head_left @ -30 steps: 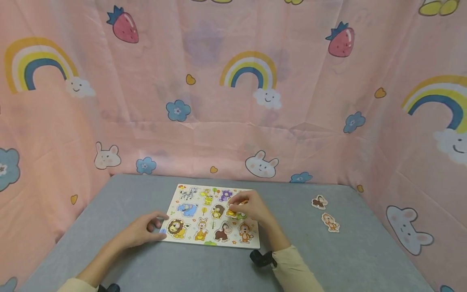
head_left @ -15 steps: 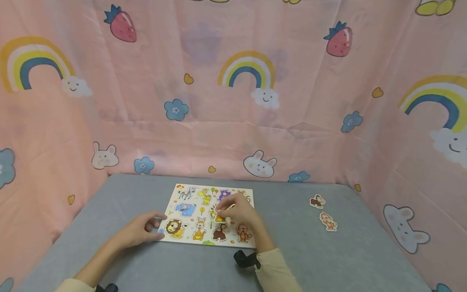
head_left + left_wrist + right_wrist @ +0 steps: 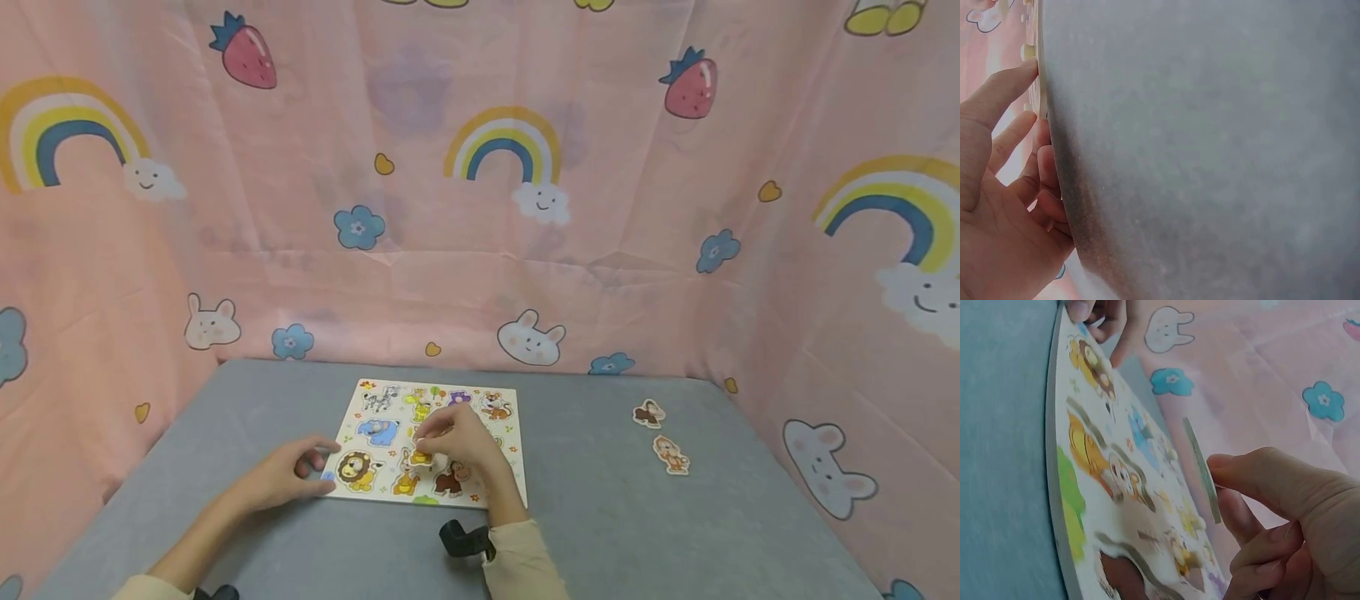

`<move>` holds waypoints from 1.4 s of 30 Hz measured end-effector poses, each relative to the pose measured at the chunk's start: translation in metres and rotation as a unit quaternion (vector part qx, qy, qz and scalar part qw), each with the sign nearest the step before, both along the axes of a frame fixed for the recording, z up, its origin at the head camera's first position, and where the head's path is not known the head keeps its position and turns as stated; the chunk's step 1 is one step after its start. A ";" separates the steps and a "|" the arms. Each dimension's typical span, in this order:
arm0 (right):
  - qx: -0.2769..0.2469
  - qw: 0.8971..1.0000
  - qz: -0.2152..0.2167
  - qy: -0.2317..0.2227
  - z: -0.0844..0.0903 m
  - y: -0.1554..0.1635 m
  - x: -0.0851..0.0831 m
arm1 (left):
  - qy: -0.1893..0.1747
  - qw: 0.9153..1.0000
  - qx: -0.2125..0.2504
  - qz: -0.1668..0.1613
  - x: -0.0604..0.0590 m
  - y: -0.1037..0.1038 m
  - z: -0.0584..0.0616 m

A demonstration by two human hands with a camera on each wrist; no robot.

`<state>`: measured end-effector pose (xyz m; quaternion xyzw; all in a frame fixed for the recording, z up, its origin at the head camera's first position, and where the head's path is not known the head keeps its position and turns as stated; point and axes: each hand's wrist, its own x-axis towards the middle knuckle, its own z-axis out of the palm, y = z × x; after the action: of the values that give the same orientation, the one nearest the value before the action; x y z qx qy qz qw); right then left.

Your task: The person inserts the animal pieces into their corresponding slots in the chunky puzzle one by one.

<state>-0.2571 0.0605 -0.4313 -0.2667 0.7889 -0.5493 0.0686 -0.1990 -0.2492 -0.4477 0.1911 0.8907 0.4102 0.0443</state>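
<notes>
In the head view a wooden puzzle board (image 3: 397, 497) printed with animals lies on the grey table. My right hand (image 3: 459, 437) is over its middle, pinching a yellowish puzzle piece (image 3: 420, 458) between thumb and fingers. The right wrist view shows that puzzle piece (image 3: 1202, 469) edge-on, thin and raised off the board; its picture faces away. A kangaroo-shaped recess (image 3: 1094, 450) lies beneath it. My left hand (image 3: 281, 475) rests at the board's left edge, thumb by the near corner. In the left wrist view its thumb (image 3: 1007, 90) touches the board's edge (image 3: 1040, 81).
On the right of the table lie two loose pieces, a dark brown gorilla-like piece (image 3: 648, 413) and an orange-brown monkey piece (image 3: 671, 456). Pieces with knobs, such as the elephant (image 3: 378, 432) and lion (image 3: 357, 472), sit in the board. A pink patterned curtain (image 3: 420, 292) surrounds the table.
My right hand has moved left across the board with the pinched piece, uncovering the tiger at the far right. My left hand stays at the board's edge. The view has shifted slightly.
</notes>
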 end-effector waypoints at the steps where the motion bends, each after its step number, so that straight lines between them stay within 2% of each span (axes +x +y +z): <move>1: -0.003 1.000 0.000 -0.001 -0.001 -0.002 0.000 | -0.002 1.000 0.001 0.001 0.000 0.000 0.000; 7: 0.011 1.000 -0.005 -0.010 -0.002 -0.011 0.004 | -0.003 1.000 -0.003 0.004 0.000 -0.001 0.000; 11: 0.000 0.998 -0.024 -0.058 -0.004 -0.014 0.008 | -0.006 1.000 -0.010 0.008 -0.002 -0.001 -0.001; 14: -0.013 0.997 -0.028 -0.076 -0.007 -0.015 0.009 | -0.010 1.000 -0.010 0.007 -0.001 -0.001 -0.001; 24: 0.020 0.996 -0.047 -0.069 -0.008 -0.018 0.011 | -0.008 1.000 -0.002 0.004 0.000 0.000 0.001; 36: 0.067 0.996 -0.047 -0.034 -0.011 -0.021 0.011 | -0.012 1.000 -0.002 0.005 -0.001 0.000 0.002; 42: 0.080 0.995 -0.048 -0.031 -0.011 -0.024 0.013 | -0.019 1.000 -0.003 0.009 0.000 0.000 0.003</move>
<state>-0.2437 0.0370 -0.4426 -0.2054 0.8399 -0.4946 0.0879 -0.1990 -0.2496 -0.4445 0.1754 0.8923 0.4118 0.0584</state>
